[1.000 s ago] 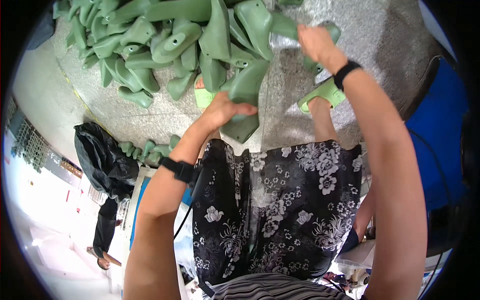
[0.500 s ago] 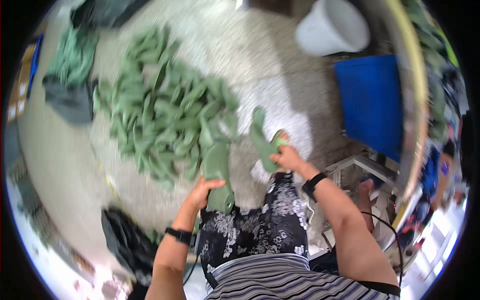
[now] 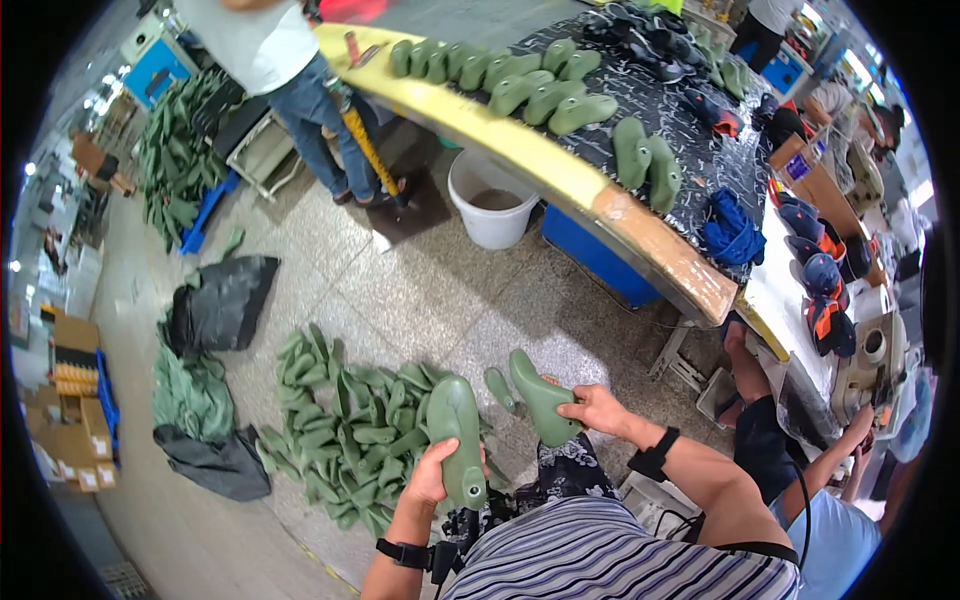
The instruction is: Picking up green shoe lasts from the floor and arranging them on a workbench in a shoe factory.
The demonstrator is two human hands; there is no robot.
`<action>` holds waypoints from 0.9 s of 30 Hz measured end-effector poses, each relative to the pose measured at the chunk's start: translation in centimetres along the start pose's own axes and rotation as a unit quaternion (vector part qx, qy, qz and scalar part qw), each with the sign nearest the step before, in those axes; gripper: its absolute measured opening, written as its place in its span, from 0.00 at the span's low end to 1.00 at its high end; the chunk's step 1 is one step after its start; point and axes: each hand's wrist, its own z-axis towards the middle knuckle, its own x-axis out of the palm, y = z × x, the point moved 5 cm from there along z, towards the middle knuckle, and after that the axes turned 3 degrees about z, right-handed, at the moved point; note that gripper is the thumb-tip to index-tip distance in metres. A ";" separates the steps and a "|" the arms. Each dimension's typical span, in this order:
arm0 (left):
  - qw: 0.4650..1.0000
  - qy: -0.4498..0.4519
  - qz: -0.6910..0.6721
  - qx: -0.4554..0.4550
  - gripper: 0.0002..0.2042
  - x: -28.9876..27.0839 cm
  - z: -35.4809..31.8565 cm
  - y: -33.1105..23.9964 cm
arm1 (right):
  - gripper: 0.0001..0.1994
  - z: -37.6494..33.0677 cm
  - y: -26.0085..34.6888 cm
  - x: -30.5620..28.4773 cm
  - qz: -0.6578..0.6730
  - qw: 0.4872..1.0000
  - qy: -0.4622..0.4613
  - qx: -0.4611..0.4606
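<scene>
Presently, I find left hand [image 3: 430,474] and right hand [image 3: 597,411] each gripping one shoe mould [image 3: 454,420]; pile [image 3: 374,435] beside the left unlifted.

1 head-worn fisheye view (bent at the rim) looks down and forward across the floor [image 3: 400,310].

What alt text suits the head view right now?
The left hand and right hand each hold a green shoe last; a pile of lasts lies on the floor, and more lasts sit on a yellow-edged table.
</scene>
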 end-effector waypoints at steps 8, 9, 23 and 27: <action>0.995 -0.019 0.005 -0.093 0.29 12.2 8.1 -1.2 | 0.14 -1.3 5.6 -14.5 0.056 0.996 -0.053 -0.052; 0.992 -0.021 0.010 -0.123 0.29 13.9 9.3 -1.3 | 0.14 -1.6 6.1 -16.4 0.061 0.995 -0.057 -0.046; 0.954 0.255 0.061 -0.148 0.24 40.7 32.4 -4.7 | 0.21 -2.6 12.2 -39.8 -0.106 0.886 -0.441 -0.094; 0.937 0.263 0.127 -0.190 0.25 35.4 29.9 -1.8 | 0.21 2.0 12.8 -40.6 -0.202 0.883 -0.419 -0.058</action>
